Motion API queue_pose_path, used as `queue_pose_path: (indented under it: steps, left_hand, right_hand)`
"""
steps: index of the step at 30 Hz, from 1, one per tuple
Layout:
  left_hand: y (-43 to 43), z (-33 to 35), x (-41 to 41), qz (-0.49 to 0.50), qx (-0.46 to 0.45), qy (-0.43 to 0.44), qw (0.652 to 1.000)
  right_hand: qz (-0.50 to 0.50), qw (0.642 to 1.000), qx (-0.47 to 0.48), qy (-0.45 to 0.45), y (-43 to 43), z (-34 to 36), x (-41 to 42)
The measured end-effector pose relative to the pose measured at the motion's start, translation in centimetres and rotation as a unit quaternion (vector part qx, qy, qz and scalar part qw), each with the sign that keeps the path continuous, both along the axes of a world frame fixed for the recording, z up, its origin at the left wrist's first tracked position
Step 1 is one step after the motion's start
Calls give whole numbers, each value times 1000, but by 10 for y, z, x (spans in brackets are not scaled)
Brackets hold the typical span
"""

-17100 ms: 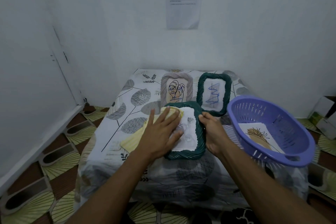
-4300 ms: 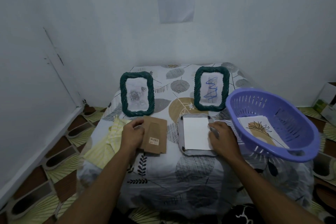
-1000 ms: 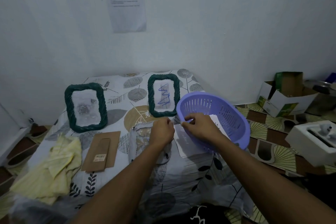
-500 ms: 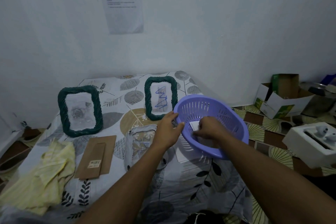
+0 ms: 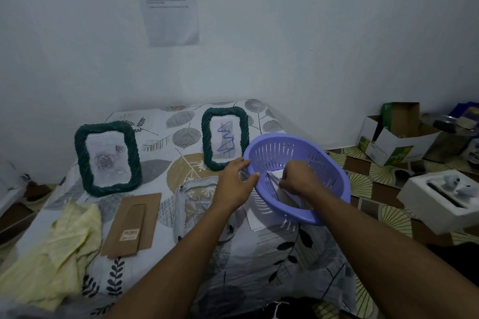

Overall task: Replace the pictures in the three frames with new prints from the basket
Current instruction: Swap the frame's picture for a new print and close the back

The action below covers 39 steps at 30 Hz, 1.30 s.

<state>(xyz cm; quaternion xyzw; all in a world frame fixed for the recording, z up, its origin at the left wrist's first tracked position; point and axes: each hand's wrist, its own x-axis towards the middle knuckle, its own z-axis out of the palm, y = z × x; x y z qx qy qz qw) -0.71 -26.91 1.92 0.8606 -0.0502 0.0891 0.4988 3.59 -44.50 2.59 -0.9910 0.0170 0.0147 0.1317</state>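
Basket (image 5: pixel 321 163) is gripped at its rim by left hand (image 5: pixel 234 184), right hand (image 5: pixel 298 179) pinching a print (image 5: pixel 274 174) inside.

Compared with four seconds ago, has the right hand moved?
Yes. The right hand left the flat frame on the table and went right, into the basket, where it now pinches a print.

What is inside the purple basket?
White paper prints, which the right hand grips. The hand and the basket wall cover most of them, so their count and pictures cannot be seen.
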Motion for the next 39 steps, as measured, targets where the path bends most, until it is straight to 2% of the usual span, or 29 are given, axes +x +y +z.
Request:
queue_pose_path:
  steps: [4,9,13,15,18,22,23,25,29,33,37,39]
  left_hand:
    - [-1,3,0,2,-5,4,1000]
    - [-1,4,-2,-8,-31,19,999]
    - [4,11,-7,3,-113,35,993]
    - [12,14,-7,22,-134,42,990]
    - [31,18,-5,40,-194,79,977]
    - [59,30,-9,55,-347,122,928]
    - [69,32,-12,61,-368,116,921]
    - [92,29,-17,87,-372,93,919]
    - [128,9,-27,136,-244,57,959]
    - [137,-18,-31,120,-6,9,993]
    - [138,-43,-36,122,243,-19,962]
    - [141,-55,-38,112,287,-17,951]
  right_hand:
    - [-19,999,31,-1,-1,2,2]
    - [-37,991,127,7,-12,2,4]
    - [-58,979,192,-39,-8,17,1]
    - [-69,958,268,-70,4,32,-4]
    - [-53,896,429,-102,33,61,-21]
    - [7,818,571,-70,82,74,-38]
    - [16,812,581,-58,93,69,-39]
    - [16,835,547,-54,112,53,-38]
    - [42,905,418,-72,133,12,-41]
    - [94,956,264,-88,137,-24,-48]
    - [148,980,107,-86,133,-47,-54]
    - [153,979,90,-103,130,-56,-56]
